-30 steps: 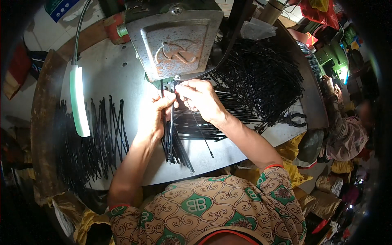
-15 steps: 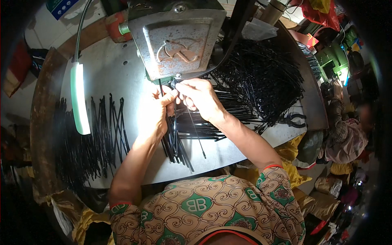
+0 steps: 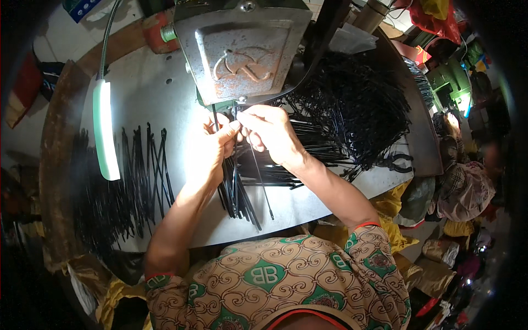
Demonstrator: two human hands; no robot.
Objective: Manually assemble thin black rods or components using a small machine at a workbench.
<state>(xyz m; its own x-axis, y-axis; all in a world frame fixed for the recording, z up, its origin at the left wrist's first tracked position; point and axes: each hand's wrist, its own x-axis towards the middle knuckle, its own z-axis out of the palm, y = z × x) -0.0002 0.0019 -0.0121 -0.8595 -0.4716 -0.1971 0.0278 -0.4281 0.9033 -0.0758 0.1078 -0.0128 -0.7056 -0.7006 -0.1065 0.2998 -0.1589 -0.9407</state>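
Both hands meet just below the front of a grey-green machine head [image 3: 242, 60] with an umbrella emblem. My left hand [image 3: 212, 148] is closed, its thumb and fingers pinching thin black umbrella ribs near their upper ends. Beneath it, a loose bunch of umbrella ribs [image 3: 237, 198] slants toward the table's near edge. My right hand [image 3: 272, 129] is also closed, fingertips pinched against the left ones around the end of one umbrella rib [image 3: 262, 184], whose lower end hangs free. The exact joint between the fingertips is too small to make out.
A large heap of black ribs [image 3: 357, 110] covers the table's right side, with black-handled pliers [image 3: 397, 161] beside it. More ribs [image 3: 104, 198] lie in rows at left under a lit lamp [image 3: 105, 132]. A raised rim [image 3: 58, 165] borders the metal table. Another person [image 3: 467, 187] sits far right.
The free lower end of the hanging rib has swung slightly left and nearer to me. Both hands keep their pinch under the machine head; the whole view has shifted a little.
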